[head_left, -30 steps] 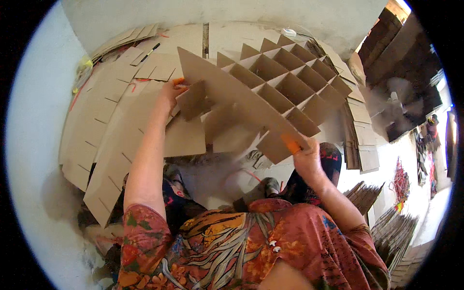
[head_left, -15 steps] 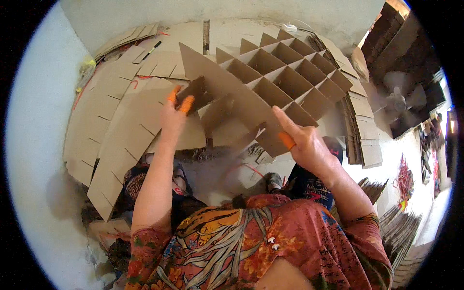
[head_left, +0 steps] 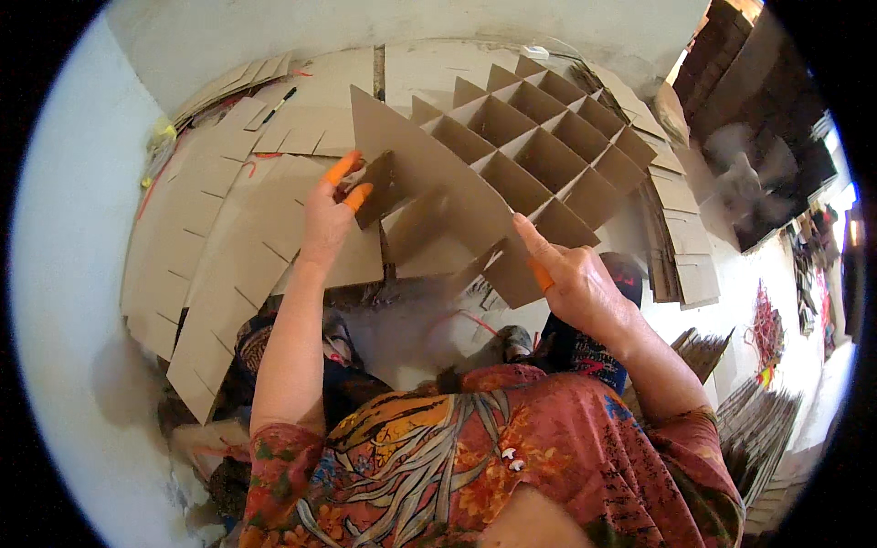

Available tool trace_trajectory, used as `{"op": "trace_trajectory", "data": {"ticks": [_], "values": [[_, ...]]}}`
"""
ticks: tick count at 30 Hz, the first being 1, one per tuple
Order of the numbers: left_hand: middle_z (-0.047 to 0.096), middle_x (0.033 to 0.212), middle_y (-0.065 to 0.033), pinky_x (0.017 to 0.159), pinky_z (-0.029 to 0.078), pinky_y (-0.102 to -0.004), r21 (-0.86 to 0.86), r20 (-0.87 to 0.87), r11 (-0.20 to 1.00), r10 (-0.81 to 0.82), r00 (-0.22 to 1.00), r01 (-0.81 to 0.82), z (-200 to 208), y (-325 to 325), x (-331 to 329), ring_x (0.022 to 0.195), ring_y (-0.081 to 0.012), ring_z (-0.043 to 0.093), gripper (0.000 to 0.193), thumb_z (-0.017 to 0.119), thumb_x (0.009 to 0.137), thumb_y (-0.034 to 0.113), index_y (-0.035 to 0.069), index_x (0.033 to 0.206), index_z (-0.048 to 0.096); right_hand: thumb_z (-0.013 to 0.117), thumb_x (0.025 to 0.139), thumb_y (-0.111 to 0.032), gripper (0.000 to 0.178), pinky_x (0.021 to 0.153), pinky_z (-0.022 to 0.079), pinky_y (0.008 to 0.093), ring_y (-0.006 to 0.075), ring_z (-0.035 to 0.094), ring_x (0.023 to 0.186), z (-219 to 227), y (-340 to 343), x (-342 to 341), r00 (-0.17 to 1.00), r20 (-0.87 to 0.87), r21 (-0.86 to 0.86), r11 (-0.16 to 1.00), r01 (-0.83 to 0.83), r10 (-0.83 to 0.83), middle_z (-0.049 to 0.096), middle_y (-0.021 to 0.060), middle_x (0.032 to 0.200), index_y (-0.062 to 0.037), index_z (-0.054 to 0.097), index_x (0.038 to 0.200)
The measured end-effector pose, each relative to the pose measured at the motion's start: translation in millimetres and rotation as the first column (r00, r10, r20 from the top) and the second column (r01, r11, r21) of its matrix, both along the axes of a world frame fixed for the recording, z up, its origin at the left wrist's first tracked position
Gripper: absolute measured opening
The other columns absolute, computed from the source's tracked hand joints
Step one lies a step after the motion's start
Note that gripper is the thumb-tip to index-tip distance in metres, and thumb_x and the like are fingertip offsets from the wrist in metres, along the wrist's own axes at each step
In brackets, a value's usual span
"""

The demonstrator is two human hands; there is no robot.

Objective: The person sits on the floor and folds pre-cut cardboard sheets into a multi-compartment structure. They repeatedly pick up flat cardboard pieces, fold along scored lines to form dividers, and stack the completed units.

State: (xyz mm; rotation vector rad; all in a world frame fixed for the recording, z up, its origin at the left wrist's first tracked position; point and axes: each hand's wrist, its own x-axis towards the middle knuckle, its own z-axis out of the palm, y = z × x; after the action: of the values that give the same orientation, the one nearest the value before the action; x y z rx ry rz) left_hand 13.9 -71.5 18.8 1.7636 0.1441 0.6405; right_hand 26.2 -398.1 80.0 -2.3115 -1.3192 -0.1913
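A brown cardboard divider grid (head_left: 539,137), made of crossed slotted strips, stands tilted in front of me, its long outer strip (head_left: 429,164) facing me. My right hand (head_left: 585,288) grips the near end of that strip, index finger stretched along its top edge, an orange cover on the thumb. My left hand (head_left: 331,210), with orange covers on two fingertips, is half curled beside a cross strip's free end (head_left: 379,187) that juts out on the near side. Its thumb and index finger are apart; whether they touch the cardboard is hard to see.
Flat slotted cardboard sheets (head_left: 228,247) cover the work surface to the left and rear. A black pen (head_left: 279,105) lies on them. More stacked strips (head_left: 681,228) stand at the right, near a spinning fan (head_left: 744,173). Bundled cardboard (head_left: 758,429) sits at lower right.
My left fingers have come off the cross strip's end and now sit just beside it. The grid has turned slightly, while my right hand keeps its grip.
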Motion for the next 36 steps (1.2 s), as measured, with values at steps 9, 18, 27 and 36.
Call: {"op": "trace_trajectory", "data": {"ticks": [9,18,27,36], "values": [[0.062,0.103,-0.0069,0.076,0.044,-0.0239,0.388,-0.210,0.911,-0.060,0.976,0.140,6,22,9,0.082,-0.0136,0.055,0.054,0.048,0.078,-0.005,0.010,0.130,0.048,0.054,0.073,-0.001,0.066,0.052,0.048,0.0445,0.0352,0.060,0.061,22,0,-7,0.999,-0.032,-0.147,0.989,-0.005,0.001,0.061,0.0165,0.070,-0.0026,0.032,0.135],[0.043,0.135,-0.0134,0.101,0.030,-0.0299,-0.132,-0.128,0.987,0.069,0.989,-0.086,-16,29,2,0.127,-0.0191,0.037,0.055,0.048,0.094,0.035,0.012,0.141,0.031,0.065,0.079,-0.023,0.066,0.077,0.049,0.0433,0.0383,0.057,0.096,17,6,0,0.959,0.261,0.162,0.984,0.071,-0.113,0.057,0.0234,0.108,0.0013,0.036,0.132],[0.042,0.136,-0.0058,0.099,0.033,-0.0345,-0.223,-0.128,0.910,-0.381,0.916,0.348,-14,-83,-19,0.118,-0.0180,0.045,0.056,0.032,0.096,0.046,0.011,0.140,0.032,0.068,0.071,-0.056,0.093,0.081,0.047,0.0461,0.0419,0.058,0.096,-16,-5,45,0.837,-0.293,0.158,0.839,0.520,-0.463,0.059,0.0306,0.101,0.0122,0.036,0.125],[0.041,0.137,-0.0137,0.105,0.026,-0.0352,-0.091,-0.219,0.666,-0.738,0.638,0.740,-39,-149,-23,0.128,-0.0226,0.036,0.064,0.039,0.095,0.045,0.008,0.143,0.021,0.062,0.071,-0.011,0.037,0.075,0.048,0.0359,0.0233,0.060,0.086,-24,-23,60,0.640,-0.720,0.166,0.828,0.536,-0.269,0.062,0.0203,0.091,0.0040,0.057,0.104]]}}
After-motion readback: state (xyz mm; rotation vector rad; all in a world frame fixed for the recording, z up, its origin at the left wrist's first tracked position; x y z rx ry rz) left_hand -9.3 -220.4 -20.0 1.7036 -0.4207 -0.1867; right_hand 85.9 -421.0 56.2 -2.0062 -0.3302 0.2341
